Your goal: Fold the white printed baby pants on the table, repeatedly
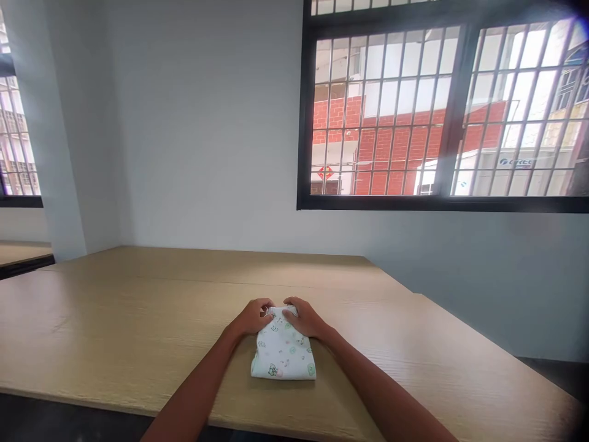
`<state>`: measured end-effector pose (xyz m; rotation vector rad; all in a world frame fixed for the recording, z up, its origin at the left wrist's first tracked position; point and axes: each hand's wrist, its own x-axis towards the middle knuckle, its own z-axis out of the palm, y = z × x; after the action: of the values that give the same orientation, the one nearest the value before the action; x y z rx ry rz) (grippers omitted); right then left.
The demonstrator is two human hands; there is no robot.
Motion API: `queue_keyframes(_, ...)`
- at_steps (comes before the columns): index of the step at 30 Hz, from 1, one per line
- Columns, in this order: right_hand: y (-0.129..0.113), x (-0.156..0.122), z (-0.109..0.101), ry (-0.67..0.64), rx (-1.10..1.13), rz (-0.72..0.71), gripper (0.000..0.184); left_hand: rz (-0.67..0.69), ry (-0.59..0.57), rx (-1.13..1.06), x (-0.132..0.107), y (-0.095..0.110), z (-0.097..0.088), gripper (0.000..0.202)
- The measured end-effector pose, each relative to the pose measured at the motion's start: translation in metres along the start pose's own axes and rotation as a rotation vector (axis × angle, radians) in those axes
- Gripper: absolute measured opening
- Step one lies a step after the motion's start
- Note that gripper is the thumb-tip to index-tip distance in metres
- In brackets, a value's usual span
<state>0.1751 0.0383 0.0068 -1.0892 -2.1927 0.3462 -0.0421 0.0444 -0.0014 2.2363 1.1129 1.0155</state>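
Note:
A folded white cloth (286, 351) with small green and dark printed figures lies flat on the wooden table, near its front edge. It is narrower at the far end and wider at the near end. My left hand (253, 316) holds the far left corner, thumb on top and fingers curled round the far edge. At the far right corner, my right hand (306, 317) grips in the same way, its thumb pressed on the cloth. The fingertips behind the far edge are partly hidden.
The light wood table (138, 319) stretches wide to both sides, with a seam across its back part. Behind it stands a grey-white wall (207, 123). A barred window (381, 110) is at the upper right, and part of another window (16, 135) shows at the far left.

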Motion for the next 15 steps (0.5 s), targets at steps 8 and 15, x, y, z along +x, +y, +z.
queue_keyframes(8,0.0061,0.0022,0.0018,0.028,0.056,-0.037,0.017,-0.004,0.020,0.027,0.0031,-0.0065,0.0033,0.020)
queue_keyframes(15,0.0070,0.0039,-0.0003,0.029,0.078,-0.070,0.009,0.033,0.019,0.007,0.0022,0.0000,0.0030,0.019)
